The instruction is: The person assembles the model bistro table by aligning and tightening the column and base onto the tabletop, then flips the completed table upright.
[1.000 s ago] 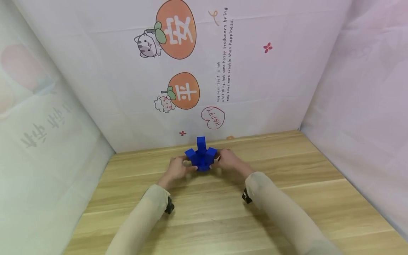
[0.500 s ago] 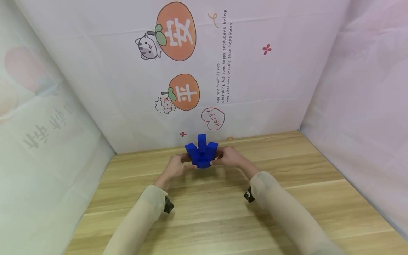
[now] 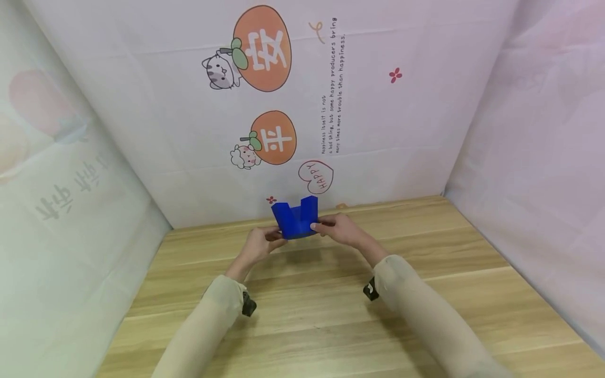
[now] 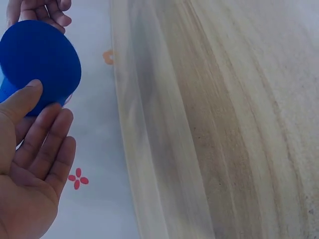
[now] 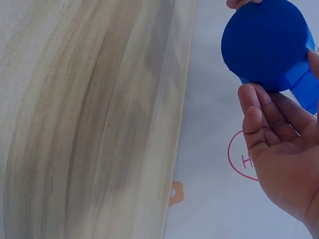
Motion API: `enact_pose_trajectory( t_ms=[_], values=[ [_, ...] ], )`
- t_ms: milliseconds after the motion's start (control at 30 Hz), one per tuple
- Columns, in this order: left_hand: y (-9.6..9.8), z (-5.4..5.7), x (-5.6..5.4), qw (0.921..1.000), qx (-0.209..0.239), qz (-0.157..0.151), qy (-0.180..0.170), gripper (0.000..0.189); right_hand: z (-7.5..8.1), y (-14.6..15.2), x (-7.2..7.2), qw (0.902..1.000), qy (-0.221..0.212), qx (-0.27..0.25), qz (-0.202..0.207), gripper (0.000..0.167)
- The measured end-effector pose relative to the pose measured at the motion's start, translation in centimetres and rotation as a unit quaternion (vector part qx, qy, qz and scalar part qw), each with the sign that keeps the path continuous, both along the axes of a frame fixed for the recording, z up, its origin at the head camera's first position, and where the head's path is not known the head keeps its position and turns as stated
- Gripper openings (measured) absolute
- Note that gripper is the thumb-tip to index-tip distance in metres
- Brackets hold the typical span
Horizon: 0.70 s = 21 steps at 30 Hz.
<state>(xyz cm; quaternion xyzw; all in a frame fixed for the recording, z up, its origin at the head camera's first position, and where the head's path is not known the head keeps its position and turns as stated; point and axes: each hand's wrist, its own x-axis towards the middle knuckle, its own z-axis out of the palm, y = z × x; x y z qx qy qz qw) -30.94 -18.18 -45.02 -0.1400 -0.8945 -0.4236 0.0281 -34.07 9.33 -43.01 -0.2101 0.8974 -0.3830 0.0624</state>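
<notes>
Between the two hands is a blue piece [image 3: 296,223] with a flat round base and block-like prongs that point up and outward. Above the table, its disc-shaped underside [image 4: 40,55] faces the left wrist camera. My left hand [image 3: 257,244] pinches the left side of the base, thumb on the disc and fingers along the edge. On the opposite side my right hand [image 3: 344,230] grips it, the thumb lying against the near side. In the right wrist view the blue disc [image 5: 266,45] hides most of the prongs.
The wood-grain table [image 3: 307,315] spreads out below and in front of the hands. Close behind the blue piece rises a white printed cloth wall [image 3: 368,121], with more cloth at the left [image 3: 71,210] and right [image 3: 529,173]. Both wrists carry small black devices [image 3: 371,289].
The blue piece has risen off the table and turned in the hands; three prongs showed before, two show now. Both hands have lifted slightly with it.
</notes>
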Motion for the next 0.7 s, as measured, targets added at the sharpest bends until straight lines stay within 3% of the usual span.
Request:
enact_pose_trajectory(
  t_ms=[367,533,700],
  values=[
    [-0.3,0.9,0.4,0.9988,0.012,0.029,-0.038,0.050,1.0,0.4,0.4,0.9993,-0.004,-0.033,0.015,0.049],
    [-0.4,1.1,0.4,0.9977,0.026,0.020,-0.059,0.047,0.9,0.7,0.5,0.9986,-0.006,-0.044,0.027,0.043],
    [-0.4,1.4,0.4,0.9978,0.030,0.012,-0.058,0.050,0.6,1.0,0.4,0.9983,0.000,-0.043,0.040,0.036]
  ],
)
